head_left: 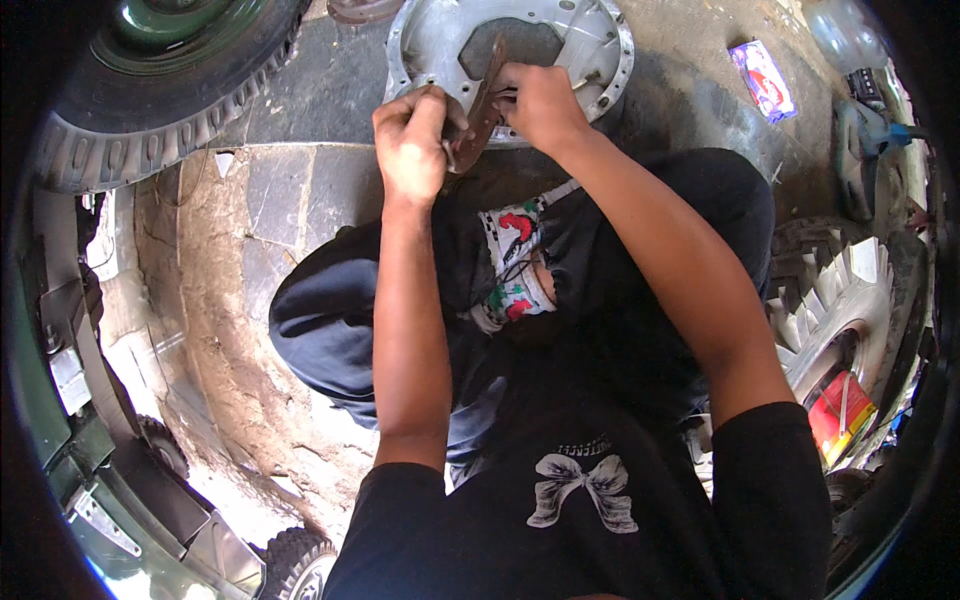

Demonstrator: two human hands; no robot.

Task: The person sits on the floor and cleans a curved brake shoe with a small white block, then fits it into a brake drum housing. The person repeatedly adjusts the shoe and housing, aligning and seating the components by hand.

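Note:
A thin, curved, reddish-brown piece with a pointed upper end is held between my hands, over the near rim of a round grey metal housing. My left hand is closed, its thumb and fingers pinching the left side of this piece. From the other side my right hand is closed against it, fingers bent behind its edge. Something thin and pale shows at the right fingertips, too small to name. The housing has small holes around its flange and a dark opening in its middle.
At the upper left stands a large tyre on a green wheel. A purple packet lies on the floor at the upper right, near a clear plastic container. On the right are another tyre and a red and yellow package.

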